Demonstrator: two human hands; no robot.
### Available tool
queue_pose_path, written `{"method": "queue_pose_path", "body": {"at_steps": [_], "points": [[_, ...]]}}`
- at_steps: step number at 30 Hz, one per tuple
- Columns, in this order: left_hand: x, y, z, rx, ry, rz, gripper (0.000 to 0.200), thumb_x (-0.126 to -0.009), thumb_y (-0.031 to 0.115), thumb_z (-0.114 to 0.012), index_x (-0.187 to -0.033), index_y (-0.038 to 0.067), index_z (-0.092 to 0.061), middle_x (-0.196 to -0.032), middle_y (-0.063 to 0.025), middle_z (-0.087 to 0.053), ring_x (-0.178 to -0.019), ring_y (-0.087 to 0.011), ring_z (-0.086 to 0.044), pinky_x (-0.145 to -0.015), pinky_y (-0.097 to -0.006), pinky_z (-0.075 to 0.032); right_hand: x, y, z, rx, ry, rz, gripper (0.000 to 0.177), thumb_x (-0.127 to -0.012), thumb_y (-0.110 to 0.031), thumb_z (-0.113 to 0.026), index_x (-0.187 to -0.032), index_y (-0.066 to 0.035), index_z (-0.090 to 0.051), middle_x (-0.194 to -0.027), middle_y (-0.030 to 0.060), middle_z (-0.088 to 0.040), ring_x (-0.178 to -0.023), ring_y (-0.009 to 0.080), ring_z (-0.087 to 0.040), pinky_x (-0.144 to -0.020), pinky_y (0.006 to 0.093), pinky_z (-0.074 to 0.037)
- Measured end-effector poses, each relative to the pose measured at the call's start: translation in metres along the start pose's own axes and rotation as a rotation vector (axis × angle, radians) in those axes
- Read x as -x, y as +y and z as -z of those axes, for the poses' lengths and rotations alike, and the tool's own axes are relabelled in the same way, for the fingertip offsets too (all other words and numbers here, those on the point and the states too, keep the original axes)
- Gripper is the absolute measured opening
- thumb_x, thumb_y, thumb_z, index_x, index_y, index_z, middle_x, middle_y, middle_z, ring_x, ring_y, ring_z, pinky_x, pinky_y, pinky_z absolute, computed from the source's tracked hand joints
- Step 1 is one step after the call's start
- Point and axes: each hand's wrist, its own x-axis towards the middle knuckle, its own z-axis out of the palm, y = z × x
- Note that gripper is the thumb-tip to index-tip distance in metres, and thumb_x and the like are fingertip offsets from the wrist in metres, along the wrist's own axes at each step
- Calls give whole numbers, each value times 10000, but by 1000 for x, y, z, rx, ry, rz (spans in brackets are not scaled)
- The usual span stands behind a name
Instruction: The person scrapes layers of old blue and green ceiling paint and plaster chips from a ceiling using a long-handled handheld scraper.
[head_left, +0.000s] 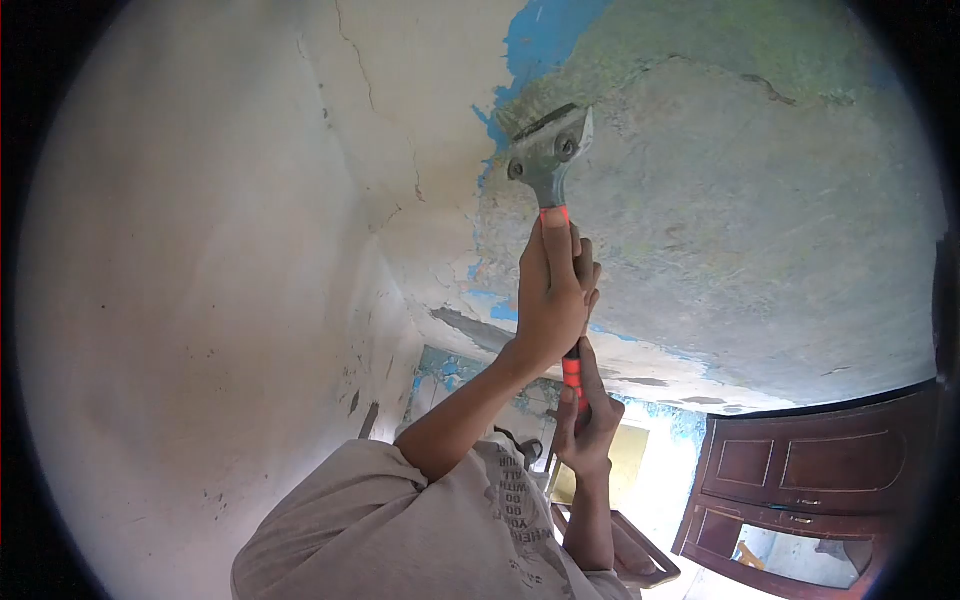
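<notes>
A long-handled paint scraper (547,155) has a grey metal head with round bolts and a red and black handle. Its blade rests at the ragged edge between blue paint (545,45) and a bare grey patch of wall (700,190). My left hand (553,285) is closed around the upper handle just below the head, thumb lying along it. Lower down, my right hand (590,430) grips the handle near its end. Both arms are raised in front of my printed light shirt (400,530).
Cracked off-white wall (180,300) fills the left side. At the lower right stands a dark brown wooden cabinet (800,470) with panelled doors. A wooden-framed piece (640,550) is below my right arm. Flaking paint (480,330) shows past my left wrist.
</notes>
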Motion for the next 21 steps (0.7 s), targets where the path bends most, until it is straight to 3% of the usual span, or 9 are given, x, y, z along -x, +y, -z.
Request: {"method": "queue_pose_path", "body": {"at_steps": [1, 4, 17, 21], "points": [[2, 2, -1, 2, 7, 23, 437, -1072, 513, -349, -856, 133, -350, -616, 55, -303, -467, -35, -262, -406, -230, -233, 3, 2, 0, 1, 3, 4, 561, -887, -7, -538, -1444, 42, -487, -598, 83, -611, -492, 103, -562, -503, 263, -453], [2, -10, 4, -30, 9, -11, 440, -1076, 512, -325, -869, 125, -357, -558, 38, -319, -404, -49, -243, -316, -219, -216, 5, 7, 1, 4, -4, 28, 548, -900, -13, -535, -1441, 52, -483, -625, 95, -633, -496, 102, -566, -504, 261, -457], [-6, 0, 4, -36, -27, -43, 455, -1066, 530, -353, -856, 127, -343, -562, 35, -306, -401, -49, -258, -315, -214, -245, -2, -9, -4, -16, -12, -15, 526, -928, -39, -517, -1444, 53, -476, -693, 112, -680, -509, 92, -578, -501, 246, -439], [1, -7, 1, -52, -33, -34, 456, -1064, 538, -340, -868, 126, -345, -557, 33, -309, -396, -48, -254, -312, -210, -261, 7, 5, -1, -21, 43, 63, 535, -924, -39, -521, -1449, 52, -472, -685, 103, -671, -508, 82, -567, -502, 244, -438]]}}
